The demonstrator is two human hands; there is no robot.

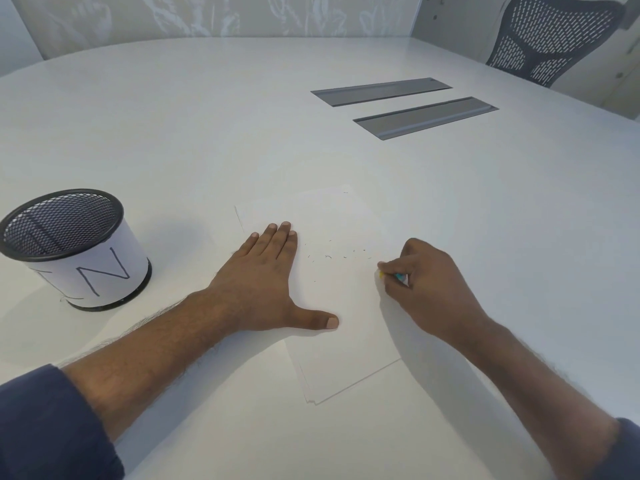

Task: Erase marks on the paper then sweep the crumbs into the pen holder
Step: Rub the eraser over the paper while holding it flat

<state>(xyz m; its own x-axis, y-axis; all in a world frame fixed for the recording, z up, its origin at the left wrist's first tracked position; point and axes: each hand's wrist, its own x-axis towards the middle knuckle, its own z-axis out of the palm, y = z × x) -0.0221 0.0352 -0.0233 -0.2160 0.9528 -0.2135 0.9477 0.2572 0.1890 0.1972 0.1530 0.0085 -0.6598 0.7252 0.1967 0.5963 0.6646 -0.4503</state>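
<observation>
The paper lies flat on the white worktop, its long axis running from near the person away and slightly to the left. Across its middle sits a thin scatter of dark crumbs, strung out in a rough line between the two hands.

The right hand is the grip doing the work: its fingers are pinched closed around a small eraser, of which only a blue and yellow sliver shows, with the tip pressed at the paper's right edge. The crumbs lie just to the left of this grip.

The left hand is spread flat and open, palm down on the paper's left part, pinning the sheet; it holds nothing. The crumbs lie just to the right of its fingertips, so both hands are near them.

The pen holder, a black mesh cup with a white paper band, stands well apart to the left of the left hand. Erasing looks nearly over; the sweep would have to carry the crumbs leftward across the sheet, and the left hand is the nearer one to the holder.
</observation>
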